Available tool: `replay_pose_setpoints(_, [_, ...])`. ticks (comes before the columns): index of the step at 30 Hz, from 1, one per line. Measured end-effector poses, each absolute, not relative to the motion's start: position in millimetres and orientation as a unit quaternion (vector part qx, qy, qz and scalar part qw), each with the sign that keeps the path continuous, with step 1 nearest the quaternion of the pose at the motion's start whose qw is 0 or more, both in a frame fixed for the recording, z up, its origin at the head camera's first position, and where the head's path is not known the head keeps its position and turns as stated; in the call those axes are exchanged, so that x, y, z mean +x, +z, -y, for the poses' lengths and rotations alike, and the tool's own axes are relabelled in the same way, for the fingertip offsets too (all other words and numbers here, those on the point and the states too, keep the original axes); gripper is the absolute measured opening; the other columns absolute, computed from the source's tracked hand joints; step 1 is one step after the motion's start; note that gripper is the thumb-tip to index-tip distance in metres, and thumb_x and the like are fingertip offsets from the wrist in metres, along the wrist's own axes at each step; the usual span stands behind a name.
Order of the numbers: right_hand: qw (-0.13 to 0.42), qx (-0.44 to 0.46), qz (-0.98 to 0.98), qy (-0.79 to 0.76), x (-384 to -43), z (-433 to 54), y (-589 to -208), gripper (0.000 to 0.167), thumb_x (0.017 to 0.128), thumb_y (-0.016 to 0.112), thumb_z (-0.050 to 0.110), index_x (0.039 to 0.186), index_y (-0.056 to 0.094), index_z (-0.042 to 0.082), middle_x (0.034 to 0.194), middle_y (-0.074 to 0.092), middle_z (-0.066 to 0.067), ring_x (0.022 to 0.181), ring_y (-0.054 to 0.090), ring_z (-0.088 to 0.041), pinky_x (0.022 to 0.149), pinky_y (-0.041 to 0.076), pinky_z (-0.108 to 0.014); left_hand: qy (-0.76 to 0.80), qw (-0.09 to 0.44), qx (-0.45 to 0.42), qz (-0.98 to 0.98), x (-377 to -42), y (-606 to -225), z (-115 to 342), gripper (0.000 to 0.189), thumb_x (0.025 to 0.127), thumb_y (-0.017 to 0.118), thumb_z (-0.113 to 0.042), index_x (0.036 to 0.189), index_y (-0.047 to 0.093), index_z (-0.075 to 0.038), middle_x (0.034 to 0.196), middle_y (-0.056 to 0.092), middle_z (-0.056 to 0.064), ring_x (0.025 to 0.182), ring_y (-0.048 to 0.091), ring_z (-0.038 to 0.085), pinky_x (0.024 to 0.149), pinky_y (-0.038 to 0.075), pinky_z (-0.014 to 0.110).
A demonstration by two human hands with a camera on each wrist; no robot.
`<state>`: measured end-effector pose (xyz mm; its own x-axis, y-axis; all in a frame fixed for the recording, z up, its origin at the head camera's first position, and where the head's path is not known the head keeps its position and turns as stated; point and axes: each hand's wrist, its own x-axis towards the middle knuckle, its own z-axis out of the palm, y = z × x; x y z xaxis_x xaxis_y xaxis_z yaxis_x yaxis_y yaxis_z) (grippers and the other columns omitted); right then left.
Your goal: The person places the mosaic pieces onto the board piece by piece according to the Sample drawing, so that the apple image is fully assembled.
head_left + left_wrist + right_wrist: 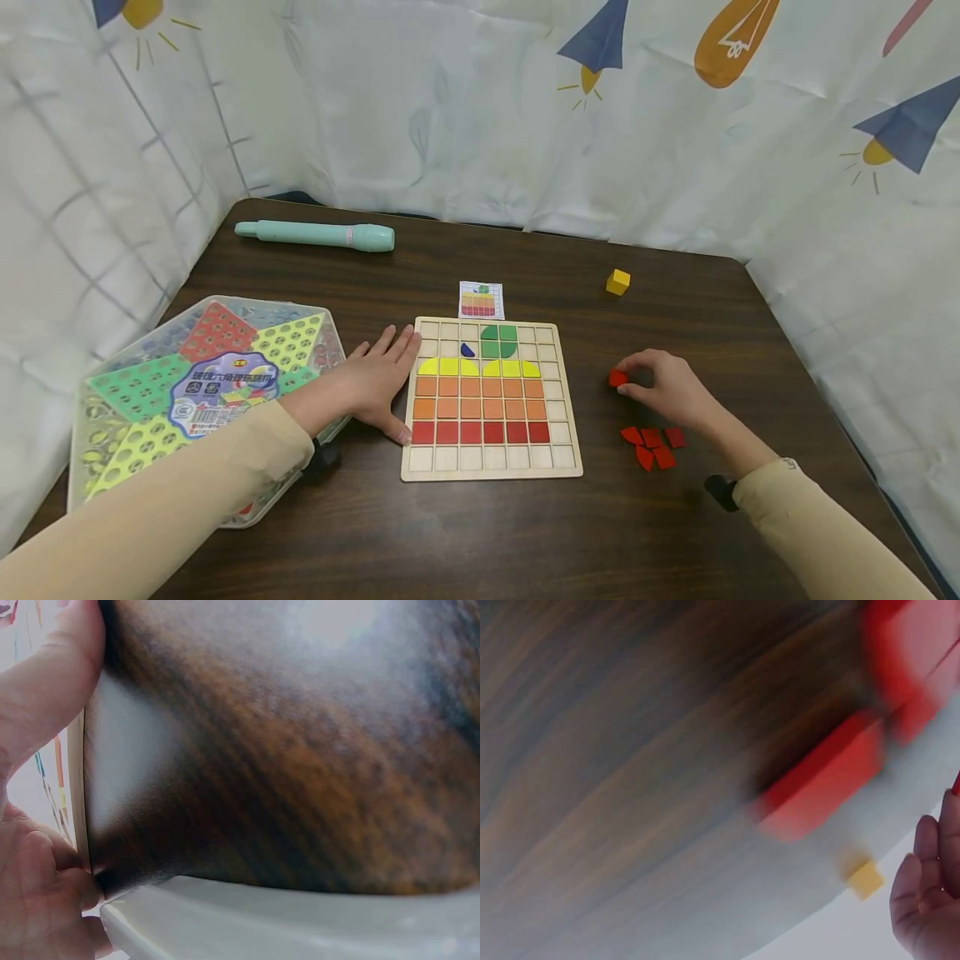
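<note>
My left hand (375, 379) lies with fingers spread along the left edge of a wooden grid board (566, 462), thumb at its lower left side. Coloured tiles fill part of the grid: a red row (470, 432), orange rows (470, 397), yellow curved pieces (480, 367), green pieces (498, 342) and a small blue piece (467, 350). Right of the board, my right hand (671, 387) pinches a red tile (617, 377) between thumb and fingers, above the table. Below that hand lie several loose red tiles (652, 446), some square, some curved; the right wrist view shows them blurred.
A printed pattern card (482, 301) touches the board's top edge. A yellow cube (618, 282) sits at the back right, a mint-green tube-like object (315, 235) at the back left. The clear plastic game box (225, 375) stands under my left forearm. Printed curtains surround the table.
</note>
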<state>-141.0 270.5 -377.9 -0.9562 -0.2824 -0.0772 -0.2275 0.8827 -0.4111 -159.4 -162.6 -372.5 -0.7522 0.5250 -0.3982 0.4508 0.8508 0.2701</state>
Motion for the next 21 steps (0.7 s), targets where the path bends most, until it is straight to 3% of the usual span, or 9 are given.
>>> replay_pose_setpoints(6, [0.061,-0.191,-0.955,-0.217,-130,-221,-371,0.026,0.088,0.081,0.012,0.113,0.074,0.008,0.109,0.073,-0.005,0.105,0.065,-0.027,0.093,0.055,-0.051,0.076,0.242,0.255,-0.933,-160,-373,163,0.143,0.067,0.088,-0.064,0.161,0.007,0.008,0.170,0.004,0.029,0.156,0.005,0.052,0.119,0.020,0.071])
replay_pose_setpoints(13, [0.094,-0.261,-0.935,-0.221,-117,-164,-365,0.023,0.086,0.083,0.016,0.108,0.076,0.013,0.106,0.073,0.003,0.104,0.062,-0.019,0.092,0.055,-0.043,0.079,0.245,0.254,-0.932,-161,-373,162,0.144,0.067,0.088,-0.063,0.161,0.005,0.007,0.170,0.002,0.029,0.156,0.003,0.051,0.120,0.017,0.070])
replay_pose_setpoints(21, [0.096,-0.369,-0.906,-0.184,-101,-98,-369,0.026,0.085,0.085,0.025,0.107,0.079,0.014,0.100,0.076,0.003,0.093,0.063,-0.013,0.086,0.052,-0.030,0.074,0.247,0.252,-0.933,-162,-374,164,0.144,0.067,0.088,-0.064,0.161,0.004,0.007,0.170,0.001,0.029,0.157,0.002,0.051,0.120,0.017,0.070])
